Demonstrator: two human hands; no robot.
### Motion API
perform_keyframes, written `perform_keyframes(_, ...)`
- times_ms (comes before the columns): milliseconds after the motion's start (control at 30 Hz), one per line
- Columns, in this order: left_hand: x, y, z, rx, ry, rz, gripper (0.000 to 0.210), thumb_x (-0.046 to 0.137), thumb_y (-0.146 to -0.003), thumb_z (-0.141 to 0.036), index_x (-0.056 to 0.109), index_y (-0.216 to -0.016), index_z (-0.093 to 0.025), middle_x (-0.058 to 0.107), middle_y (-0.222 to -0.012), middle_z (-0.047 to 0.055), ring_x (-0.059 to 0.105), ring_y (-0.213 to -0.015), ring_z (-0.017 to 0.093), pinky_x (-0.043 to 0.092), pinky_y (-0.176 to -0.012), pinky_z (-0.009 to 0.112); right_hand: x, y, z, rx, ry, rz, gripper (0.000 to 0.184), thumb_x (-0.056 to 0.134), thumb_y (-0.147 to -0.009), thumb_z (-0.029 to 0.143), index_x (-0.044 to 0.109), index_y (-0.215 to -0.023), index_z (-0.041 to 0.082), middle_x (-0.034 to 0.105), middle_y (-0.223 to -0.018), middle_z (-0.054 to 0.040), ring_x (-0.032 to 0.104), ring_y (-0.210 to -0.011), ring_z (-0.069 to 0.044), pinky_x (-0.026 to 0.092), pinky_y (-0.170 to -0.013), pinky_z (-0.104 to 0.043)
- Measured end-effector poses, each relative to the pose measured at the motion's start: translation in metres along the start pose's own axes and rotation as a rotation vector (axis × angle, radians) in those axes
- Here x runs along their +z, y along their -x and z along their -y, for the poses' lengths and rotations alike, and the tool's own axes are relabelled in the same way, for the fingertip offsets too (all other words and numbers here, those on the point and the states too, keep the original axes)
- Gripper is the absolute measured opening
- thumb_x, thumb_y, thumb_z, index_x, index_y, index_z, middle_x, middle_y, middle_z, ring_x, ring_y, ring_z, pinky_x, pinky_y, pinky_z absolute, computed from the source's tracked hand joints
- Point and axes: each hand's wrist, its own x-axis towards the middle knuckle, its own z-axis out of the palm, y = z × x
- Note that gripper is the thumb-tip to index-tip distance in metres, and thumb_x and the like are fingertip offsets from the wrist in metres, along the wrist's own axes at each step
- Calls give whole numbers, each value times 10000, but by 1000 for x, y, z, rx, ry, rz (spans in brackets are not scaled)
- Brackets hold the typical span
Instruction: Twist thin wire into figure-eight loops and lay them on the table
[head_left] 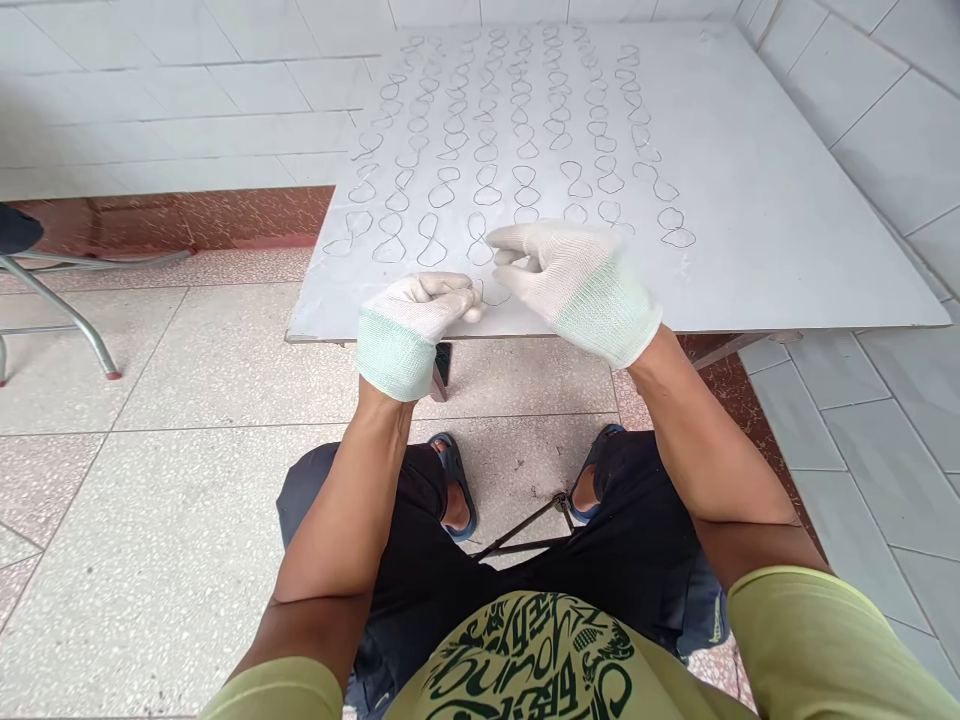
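Observation:
My left hand point(424, 308), in a white glove with a pale green cuff, is closed in a pinch at the table's front edge. Between its fingertips is the end of a thin wire loop point(495, 300), which curves off to the right. My right hand point(559, 270), gloved alike, hovers just above that wire with thumb and fingers apart; nothing shows between them. Close to its fingertips lies a figure-eight wire loop point(478, 240). Rows of similar thin figure-eight loops point(431, 240) cover the left and middle of the white tabletop point(772, 220). The right hand partly hides a few of them.
A white tiled wall point(225, 110) runs behind the table, another along its right side point(885, 110). At the left stand a stool's metal legs point(67, 315). Below the table are my sandalled feet point(456, 490) and a dark metal bar point(525, 545) between my legs.

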Motion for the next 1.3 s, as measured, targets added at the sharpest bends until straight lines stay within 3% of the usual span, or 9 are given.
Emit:
perform_keyframes(133,2,0,-2,-48,14,-6,304,860,-783,-426,676,-630,-239,627,-589,15,570,-594,176,504,-584,310,7,-4,-8,-59,48,156,204,687,-1059,298,884,-1114,294,873,-1148,-31,785,-1164,-271,580,-1117,-403)
perform_keyframes(233,2,0,0,-69,43,-1,307,906,-738,-441,705,-650,-227,637,-582,13,549,-547,153,458,-529,293,14,-4,-8,-29,39,128,248,642,-1061,252,881,-1056,318,880,-1154,-1,779,-1196,-253,587,-1115,-387)
perform_keyframes(367,-2,-1,2,-72,82,-13,321,946,-694,-436,708,-655,-226,672,-583,21,558,-528,145,448,-504,276,18,-2,-9,-138,-31,86,309,596,-1031,199,883,-1069,305,882,-1155,17,801,-1125,-219,598,-1060,-372)
perform_keyframes(733,-8,-1,3,-75,21,57,410,979,-699,-485,709,-640,-183,699,-587,69,581,-539,129,427,-533,272,25,-2,-21,-233,-45,87,299,542,-977,304,835,-922,322,877,-1027,-1,783,-981,-184,566,-950,-364)
perform_keyframes(900,0,5,2,-127,82,-80,371,1026,-666,-449,743,-749,-225,697,-612,20,617,-566,176,480,-542,321,22,0,-15,-162,-82,93,271,570,-951,205,823,-885,280,874,-1009,2,772,-967,-169,565,-949,-338)
perform_keyframes(1000,4,8,3,-92,81,-168,390,1013,-735,-418,795,-996,-228,770,-720,8,734,-690,198,610,-701,337,18,-2,-11,-73,-126,61,245,599,-964,181,822,-904,261,870,-994,8,777,-959,-181,597,-947,-333)
perform_keyframes(1100,6,8,4,-32,18,-202,436,951,-858,-385,779,-1219,-213,827,-853,19,823,-857,222,655,-838,340,14,-4,-9,47,-138,-18,193,658,-1001,212,838,-974,275,868,-1032,10,809,-1025,-217,639,-1015,-366)
perform_keyframes(1167,8,8,5,-49,-10,-218,418,926,-888,-367,782,-1242,-198,845,-928,40,835,-887,235,661,-833,341,13,-4,-8,86,-168,-89,179,677,-1017,208,844,-1007,271,867,-1044,-2,830,-1039,-233,658,-1040,-392)
perform_keyframes(1300,18,10,6,-83,-25,-165,273,888,-887,-370,811,-1084,-198,852,-951,57,826,-909,260,656,-748,325,21,0,-1,100,-212,-201,175,688,-1016,184,833,-972,269,874,-1071,-10,840,-1073,-250,681,-1040,-423)
